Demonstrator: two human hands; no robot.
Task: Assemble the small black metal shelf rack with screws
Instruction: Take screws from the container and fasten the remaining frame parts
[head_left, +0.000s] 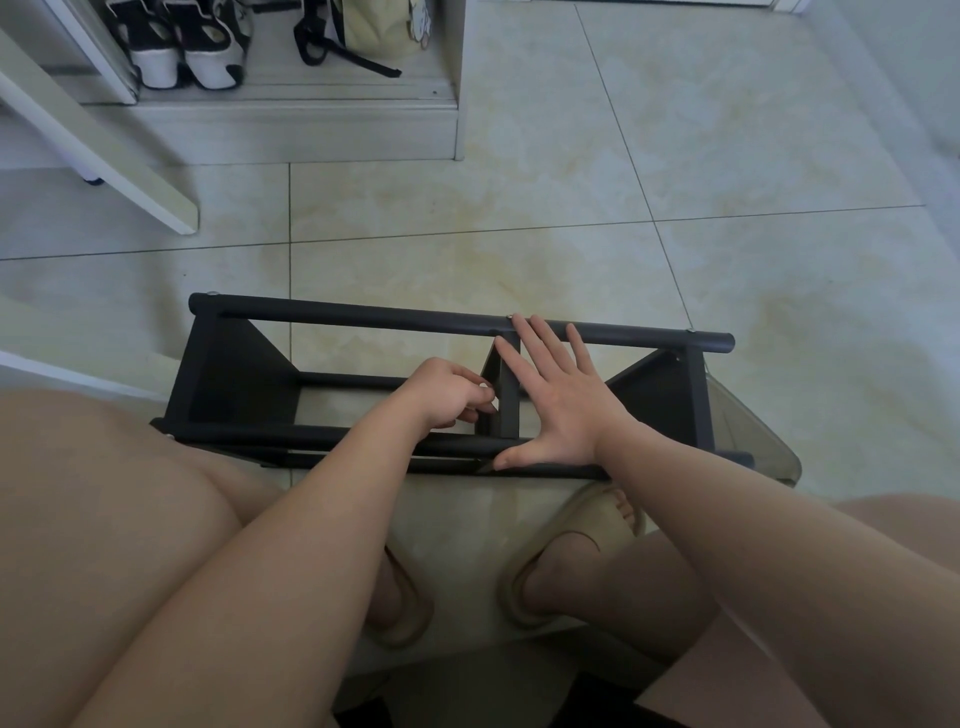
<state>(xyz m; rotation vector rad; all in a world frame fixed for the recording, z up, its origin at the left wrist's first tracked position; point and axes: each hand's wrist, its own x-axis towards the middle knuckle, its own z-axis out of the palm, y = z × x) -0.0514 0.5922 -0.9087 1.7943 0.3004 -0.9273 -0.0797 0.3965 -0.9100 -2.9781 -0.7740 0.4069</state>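
Rack: one small black metal shelf rack (234, 374) lies on the pale tiled floor (623, 156) at the centre of the view. Its length runs from 9 to 3 o'clock, just ahead of the person's knees.
Panels: three black cross panels join the rails, one at each end and one middle panel (509, 400).
Screw heads: three silvery screw heads (510, 315) show on the far rail (363, 318), at its left end, middle and right end.
Right hand: the right hand (561, 410) lies flat with the fingers spread. The heel of the palm is on the near rail (260, 434), and the fingertips reach toward 12 o'clock, up to the far rail.
Left hand: the left hand (452, 392) is at 9 o'clock of the middle panel, fingers curled and fingertips gathered against it. Whether they pinch a screw cannot be told.
Sandals: two beige sandals (576, 545) at 6 o'clock, on the person's feet.
Shoes: two black-and-white shoes (156, 47) at 11 o'clock, on a low pale shelf.
Bag: one cream bag with black straps (379, 26), just at 3 o'clock of the shoes.
Plastic: one clear plastic sheet (753, 431) at the rack's 3 o'clock end.
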